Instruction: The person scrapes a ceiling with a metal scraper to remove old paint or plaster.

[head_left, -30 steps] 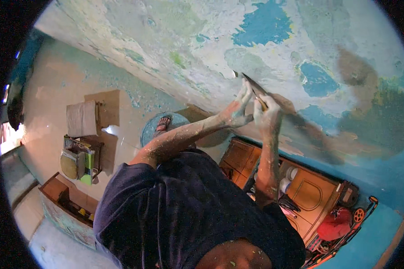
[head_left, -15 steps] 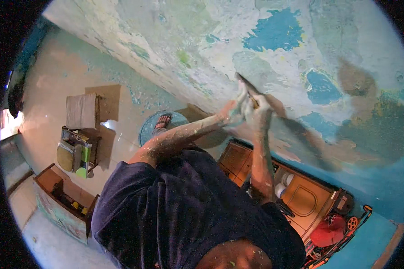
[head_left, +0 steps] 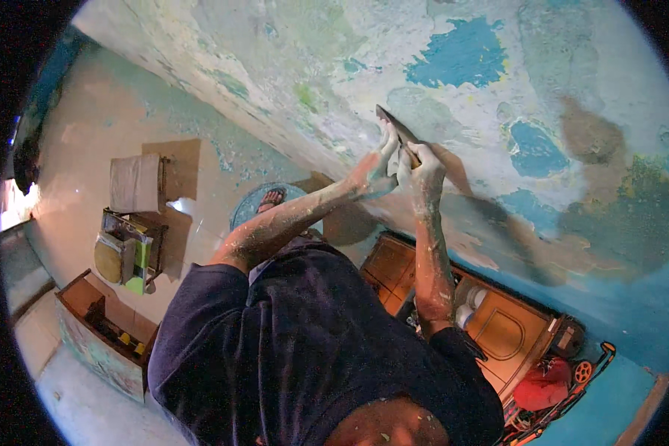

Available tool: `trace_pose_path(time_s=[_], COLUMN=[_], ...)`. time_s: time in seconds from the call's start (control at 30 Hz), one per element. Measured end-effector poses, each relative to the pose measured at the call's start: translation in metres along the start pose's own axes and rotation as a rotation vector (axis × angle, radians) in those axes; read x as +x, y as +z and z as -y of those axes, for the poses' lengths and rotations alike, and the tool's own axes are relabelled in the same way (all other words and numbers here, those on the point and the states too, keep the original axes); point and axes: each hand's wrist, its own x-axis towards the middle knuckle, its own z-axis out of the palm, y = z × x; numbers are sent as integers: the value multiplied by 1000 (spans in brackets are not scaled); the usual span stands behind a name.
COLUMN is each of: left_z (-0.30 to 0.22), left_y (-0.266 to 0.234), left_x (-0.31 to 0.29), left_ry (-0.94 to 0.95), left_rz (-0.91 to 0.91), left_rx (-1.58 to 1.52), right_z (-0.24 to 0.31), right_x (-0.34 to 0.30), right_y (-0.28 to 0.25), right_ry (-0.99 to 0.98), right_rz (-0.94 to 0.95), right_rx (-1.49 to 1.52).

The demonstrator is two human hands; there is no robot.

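Both my hands are raised against the patchy wall (head_left: 334,44), around a scraper with a dark flat blade (head_left: 386,117). My right hand (head_left: 425,169) is closed round the scraper's handle end. Beside it, my left hand (head_left: 379,160) has its fingers held together and stretched along the blade, bracing it. White residue coats both hands and speckles the forearms. The blade's tip points up and left over a whitish stretch of wall, below a large blue patch (head_left: 461,56). Most of the handle is hidden by my fingers.
A round blue stool (head_left: 239,215) stands below, with a foot on it. Paint flakes (head_left: 234,160) litter the floor along the wall. A wooden cabinet (head_left: 502,327) and a red bundle (head_left: 543,385) are at lower right. Chairs (head_left: 137,182) stand left, above an open wooden drawer unit (head_left: 100,349).
Both hands and the scraper have shifted slightly left and up along the wall. The left fingers now stretch further along the blade.
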Motion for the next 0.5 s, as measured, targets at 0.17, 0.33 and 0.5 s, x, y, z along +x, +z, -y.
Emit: trace_pose_path(time_s=[0.17,0.33,0.5], left_z=[-6,6,14], left_y=[5,-23,-5], left_x=[-10,-2,-11], left_ry=[418,-91,526], left_rz=[-226,-33,-221], left_rx=[447,-52,377], right_z=[25,13,35], right_x=[-16,8,-14], right_y=[-12,29,-9], right_ry=[176,64,39], right_rz=[2,39,-61], right_rx=[1,59,101])
